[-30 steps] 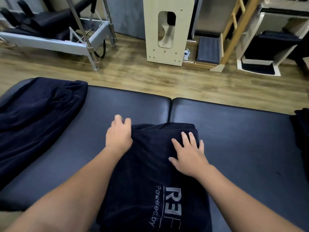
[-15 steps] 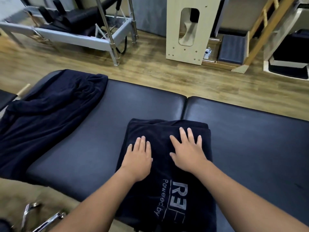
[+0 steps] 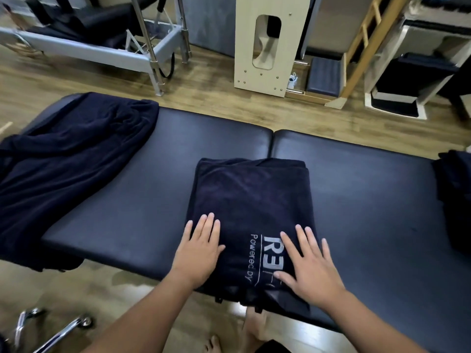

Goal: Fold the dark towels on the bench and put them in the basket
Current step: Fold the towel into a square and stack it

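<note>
Folded dark towel (image 3: 251, 200) at bench (image 3: 153, 189) near edge, left hand (image 3: 198, 253) and right hand (image 3: 309, 266) pressing flat on it, fingers straight and released, unfolded towel (image 3: 68, 159) heaped over left end

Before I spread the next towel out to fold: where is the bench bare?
Bare pad lies between the loose towel and the folded towel, and right of it up to the dark cloth at the bench end. The middle is crowded: both hands press there.
</note>
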A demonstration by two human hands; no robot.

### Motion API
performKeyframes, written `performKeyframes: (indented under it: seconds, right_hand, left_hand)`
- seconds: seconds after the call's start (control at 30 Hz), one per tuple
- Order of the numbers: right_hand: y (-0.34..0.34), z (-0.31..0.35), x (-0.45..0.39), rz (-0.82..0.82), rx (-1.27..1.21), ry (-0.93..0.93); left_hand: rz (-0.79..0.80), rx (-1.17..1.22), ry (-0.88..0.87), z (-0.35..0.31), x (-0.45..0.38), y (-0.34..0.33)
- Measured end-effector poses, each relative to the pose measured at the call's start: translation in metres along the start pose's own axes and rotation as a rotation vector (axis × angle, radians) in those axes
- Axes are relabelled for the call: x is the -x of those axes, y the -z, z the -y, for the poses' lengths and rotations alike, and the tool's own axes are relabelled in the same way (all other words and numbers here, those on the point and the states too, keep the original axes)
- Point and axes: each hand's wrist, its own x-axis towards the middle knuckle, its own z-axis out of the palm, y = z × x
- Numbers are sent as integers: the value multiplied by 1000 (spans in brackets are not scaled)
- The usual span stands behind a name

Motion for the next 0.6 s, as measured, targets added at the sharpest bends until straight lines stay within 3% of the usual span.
performKeyframes:
  seconds: [0.1, 0.17, 0.23, 0.33, 0.43, 0.6]
  right_hand:
    - [-11, 16, 23, -5, 18, -3]
    - [-20, 22, 37, 2, 34, 43]
    - [-20, 16, 45, 18, 26, 38]
    - [-14, 6, 50, 2, 10, -30]
    - [-13, 2, 48, -102, -60, -81]
    - [-11, -4, 52, -376, -103, 31]
  left_hand:
    - [-96, 16, -240, -15, 28, -6]
    - [-83, 7, -309, -14, 51, -11]
    - [-79, -19, -293, -8, 66, -16]
    - [-198, -53, -325, 3, 72, -15]
    - [-330, -52, -366, 13, 73, -2]
    - [-327, 53, -246, 28, 67, 15]
